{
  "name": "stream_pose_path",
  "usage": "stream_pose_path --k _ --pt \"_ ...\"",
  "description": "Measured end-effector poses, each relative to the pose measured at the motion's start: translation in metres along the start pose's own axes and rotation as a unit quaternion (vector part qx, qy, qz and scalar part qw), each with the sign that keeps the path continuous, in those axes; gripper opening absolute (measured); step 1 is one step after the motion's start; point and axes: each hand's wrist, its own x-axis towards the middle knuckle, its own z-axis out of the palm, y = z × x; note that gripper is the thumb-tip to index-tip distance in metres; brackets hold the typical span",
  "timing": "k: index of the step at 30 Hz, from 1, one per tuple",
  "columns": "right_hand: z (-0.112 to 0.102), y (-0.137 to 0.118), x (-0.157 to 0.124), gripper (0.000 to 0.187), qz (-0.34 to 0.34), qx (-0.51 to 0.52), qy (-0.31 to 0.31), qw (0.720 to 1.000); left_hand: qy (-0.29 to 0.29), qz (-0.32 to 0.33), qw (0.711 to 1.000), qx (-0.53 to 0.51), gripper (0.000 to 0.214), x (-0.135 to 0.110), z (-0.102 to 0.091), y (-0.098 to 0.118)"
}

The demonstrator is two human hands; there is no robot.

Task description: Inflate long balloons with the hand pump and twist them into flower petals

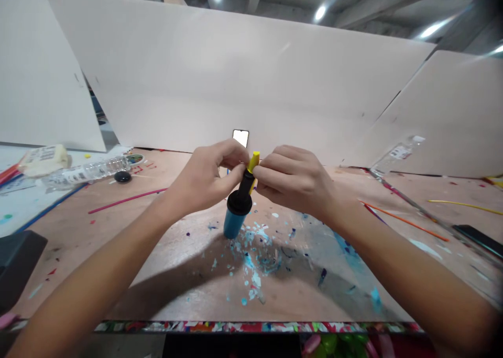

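A blue hand pump [236,211] with a black top and nozzle stands tilted on the wooden table [165,274]. A yellow balloon [253,162] sits over the nozzle tip. My left hand [208,177] pinches the balloon and nozzle from the left, fingers closed. My right hand [293,182] pinches the same spot from the right, fingers closed on the balloon's neck.
A clear plastic bottle [84,172] lies at the back left beside a black cap [122,177]. Long thin balloons, pink [126,199], orange [404,220] and yellow [466,206], lie on the table. Blue scraps [255,258] litter the middle. White boards [236,80] wall the back. A dark phone [477,238] lies right.
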Motion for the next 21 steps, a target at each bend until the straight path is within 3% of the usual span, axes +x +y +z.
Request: stream_pose_path --k 3,8,17,21 --pt "0.001 0.0 -0.001 0.02 0.009 -0.001 -0.003 1.0 0.019 -0.08 0.985 -0.15 0.012 -0.004 0.013 -0.001" --pt "0.002 -0.002 -0.006 0.018 0.038 0.0 0.017 0.999 0.015 -0.111 0.946 -0.304 0.02 -0.005 0.03 -0.006" --pt "0.005 -0.003 -0.01 0.013 0.065 0.009 0.016 0.998 0.049 -0.089 0.947 -0.305 0.025 0.0 0.05 -0.012" --pt "0.003 -0.005 -0.012 0.007 0.14 0.089 0.041 0.985 0.058 -0.078 0.947 -0.308 0.026 0.001 0.056 -0.014"
